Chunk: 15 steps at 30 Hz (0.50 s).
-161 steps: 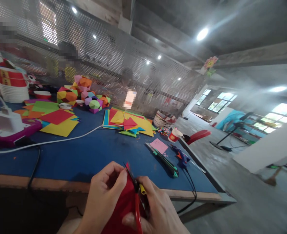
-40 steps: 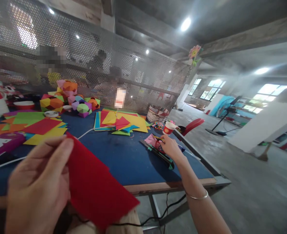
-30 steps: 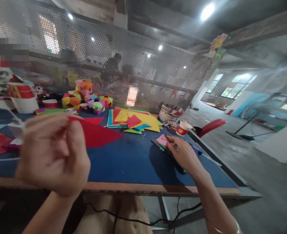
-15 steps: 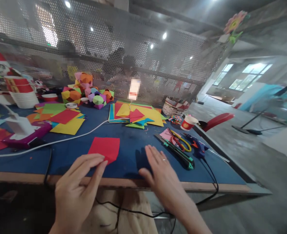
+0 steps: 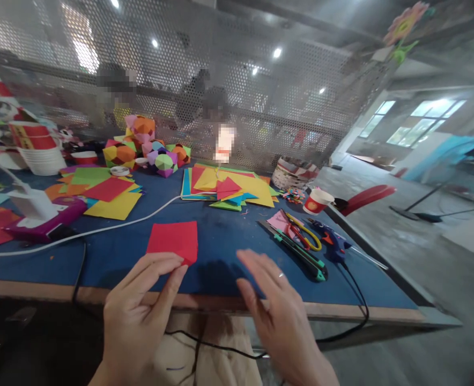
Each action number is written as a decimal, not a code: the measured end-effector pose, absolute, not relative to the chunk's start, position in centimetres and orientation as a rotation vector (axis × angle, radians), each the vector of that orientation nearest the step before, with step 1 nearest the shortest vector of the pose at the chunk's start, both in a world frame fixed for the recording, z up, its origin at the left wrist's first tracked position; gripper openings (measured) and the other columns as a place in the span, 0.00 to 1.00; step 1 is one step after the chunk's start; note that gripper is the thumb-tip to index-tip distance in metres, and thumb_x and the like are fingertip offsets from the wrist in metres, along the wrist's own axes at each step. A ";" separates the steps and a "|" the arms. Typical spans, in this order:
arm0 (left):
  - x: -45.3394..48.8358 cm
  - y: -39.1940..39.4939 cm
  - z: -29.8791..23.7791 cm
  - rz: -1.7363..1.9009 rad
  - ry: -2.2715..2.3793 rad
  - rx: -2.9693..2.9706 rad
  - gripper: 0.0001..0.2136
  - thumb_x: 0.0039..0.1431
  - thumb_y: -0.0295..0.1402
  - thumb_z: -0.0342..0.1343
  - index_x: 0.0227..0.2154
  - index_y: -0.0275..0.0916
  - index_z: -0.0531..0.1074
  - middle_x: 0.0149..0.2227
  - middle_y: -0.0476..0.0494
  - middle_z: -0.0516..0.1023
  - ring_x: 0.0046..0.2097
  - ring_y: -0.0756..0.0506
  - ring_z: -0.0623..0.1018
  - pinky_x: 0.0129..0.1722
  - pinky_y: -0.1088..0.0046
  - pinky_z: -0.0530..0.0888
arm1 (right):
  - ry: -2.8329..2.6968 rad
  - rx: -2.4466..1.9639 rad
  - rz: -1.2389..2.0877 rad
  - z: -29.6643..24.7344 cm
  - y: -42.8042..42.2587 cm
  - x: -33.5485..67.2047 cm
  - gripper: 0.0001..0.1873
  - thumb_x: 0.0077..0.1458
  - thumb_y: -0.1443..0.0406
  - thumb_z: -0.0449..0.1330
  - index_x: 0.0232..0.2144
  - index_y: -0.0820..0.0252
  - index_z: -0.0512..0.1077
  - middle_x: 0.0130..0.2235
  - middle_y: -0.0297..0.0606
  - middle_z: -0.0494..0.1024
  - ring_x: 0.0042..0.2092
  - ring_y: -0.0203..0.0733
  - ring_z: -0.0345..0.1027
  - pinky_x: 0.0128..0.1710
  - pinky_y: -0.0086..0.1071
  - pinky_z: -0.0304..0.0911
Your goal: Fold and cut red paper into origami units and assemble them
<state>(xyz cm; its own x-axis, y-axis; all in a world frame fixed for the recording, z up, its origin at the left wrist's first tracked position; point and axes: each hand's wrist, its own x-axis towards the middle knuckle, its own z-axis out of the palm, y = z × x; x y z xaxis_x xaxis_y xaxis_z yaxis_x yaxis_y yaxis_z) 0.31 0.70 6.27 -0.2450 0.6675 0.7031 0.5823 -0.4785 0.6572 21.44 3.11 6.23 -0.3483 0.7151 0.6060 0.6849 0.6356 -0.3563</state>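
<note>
A red paper square (image 5: 173, 240) lies flat on the blue table top (image 5: 229, 241). My left hand (image 5: 140, 316) hovers at the near edge, fingers stretched out, its fingertips at the paper's near corner. My right hand (image 5: 279, 316) floats open over the table edge to the right of the paper, holding nothing. Red and yellow scissors (image 5: 303, 235) rest on a pink paper scrap beyond my right hand.
A utility knife (image 5: 297, 251) and a blue glue gun (image 5: 331, 244) lie at right with a black cord. Stacks of coloured paper (image 5: 229, 190), paper polyhedra (image 5: 144, 150), a paper cup (image 5: 316, 201) and a purple device (image 5: 39, 222) with a white cable stand further back. A perforated metal screen (image 5: 221, 96) backs the table.
The scissors left my right hand and now lie on the pink scrap. The red paper went from my left hand down onto the table. Both hands came back to the near edge.
</note>
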 end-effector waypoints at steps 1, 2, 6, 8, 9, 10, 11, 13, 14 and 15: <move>0.4 0.7 6.3 1.860 1.561 1.905 0.04 0.63 0.29 0.60 0.36 0.46 0.77 0.38 0.54 0.79 0.40 0.52 0.79 0.44 0.80 0.76 | -2.078 -1.172 -0.015 5.9 3.3 21.7 0.24 0.68 0.63 0.53 0.64 0.59 0.64 0.61 0.50 0.73 0.63 0.54 0.66 0.61 0.55 0.64; 0.5 0.7 6.3 1.855 1.563 1.909 0.03 0.63 0.29 0.60 0.35 0.45 0.77 0.38 0.54 0.79 0.40 0.52 0.79 0.45 0.79 0.76 | -2.093 -1.185 -0.049 5.4 3.2 21.8 0.27 0.67 0.60 0.55 0.65 0.61 0.62 0.62 0.54 0.71 0.64 0.59 0.64 0.61 0.60 0.63; 0.7 0.9 6.7 1.836 1.597 1.827 0.02 0.63 0.32 0.60 0.35 0.46 0.77 0.38 0.53 0.78 0.38 0.52 0.79 0.33 0.83 0.75 | -2.319 -0.809 0.261 3.6 0.7 21.2 0.24 0.63 0.54 0.62 0.58 0.51 0.70 0.59 0.45 0.73 0.59 0.54 0.69 0.56 0.51 0.69; 1.0 1.0 6.6 1.822 1.603 1.823 0.02 0.63 0.32 0.60 0.35 0.45 0.77 0.38 0.53 0.78 0.37 0.52 0.79 0.26 0.85 0.73 | -2.308 -0.771 0.309 3.5 -0.5 21.0 0.19 0.65 0.55 0.60 0.55 0.53 0.71 0.57 0.43 0.74 0.54 0.48 0.72 0.52 0.47 0.71; 1.2 1.1 6.5 1.816 1.593 1.848 0.02 0.64 0.32 0.60 0.35 0.45 0.77 0.38 0.52 0.79 0.37 0.53 0.79 0.27 0.84 0.73 | -2.289 -0.775 0.314 3.7 -0.8 21.0 0.17 0.66 0.56 0.59 0.54 0.54 0.72 0.56 0.42 0.74 0.52 0.46 0.73 0.50 0.45 0.72; 1.5 1.2 6.3 1.801 1.570 1.894 0.03 0.64 0.30 0.59 0.35 0.44 0.77 0.37 0.52 0.79 0.37 0.52 0.80 0.29 0.83 0.75 | -2.264 -0.773 0.321 3.9 -0.8 21.1 0.16 0.67 0.57 0.58 0.54 0.54 0.71 0.54 0.42 0.75 0.50 0.45 0.73 0.49 0.43 0.73; 1.8 1.3 6.1 1.782 1.537 1.956 0.04 0.64 0.29 0.59 0.35 0.44 0.77 0.37 0.51 0.79 0.37 0.52 0.80 0.33 0.82 0.76 | -2.228 -0.783 0.334 4.2 -0.5 21.3 0.16 0.68 0.60 0.56 0.55 0.53 0.70 0.52 0.41 0.77 0.49 0.44 0.74 0.47 0.41 0.74; 2.5 1.4 5.3 1.743 1.457 2.110 0.05 0.64 0.26 0.58 0.36 0.42 0.77 0.36 0.50 0.79 0.38 0.51 0.80 0.38 0.78 0.78 | -2.140 -0.859 0.338 4.8 0.4 21.5 0.17 0.67 0.65 0.54 0.57 0.51 0.68 0.49 0.39 0.80 0.48 0.43 0.75 0.46 0.38 0.74; 2.8 1.4 4.9 1.723 1.416 2.191 0.06 0.64 0.24 0.58 0.37 0.41 0.77 0.36 0.49 0.80 0.38 0.50 0.80 0.39 0.76 0.78 | -2.100 -0.914 0.323 5.0 1.0 21.6 0.18 0.66 0.68 0.54 0.57 0.52 0.68 0.48 0.39 0.80 0.48 0.43 0.75 0.47 0.37 0.74; 3.1 1.3 4.5 1.700 1.384 2.265 0.06 0.64 0.23 0.57 0.38 0.41 0.77 0.36 0.48 0.80 0.38 0.49 0.79 0.39 0.75 0.78 | -2.069 -0.966 0.298 5.1 1.5 21.6 0.19 0.65 0.71 0.55 0.57 0.53 0.68 0.48 0.39 0.80 0.48 0.43 0.75 0.48 0.37 0.74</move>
<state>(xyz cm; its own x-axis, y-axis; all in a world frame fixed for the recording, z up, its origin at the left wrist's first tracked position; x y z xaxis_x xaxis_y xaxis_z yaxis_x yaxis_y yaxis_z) 3.13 1.31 4.53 0.0329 0.6251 0.7798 0.6366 -0.6146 0.4658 21.60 1.45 5.14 -0.3747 0.7249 0.5781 0.5326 0.6787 -0.5058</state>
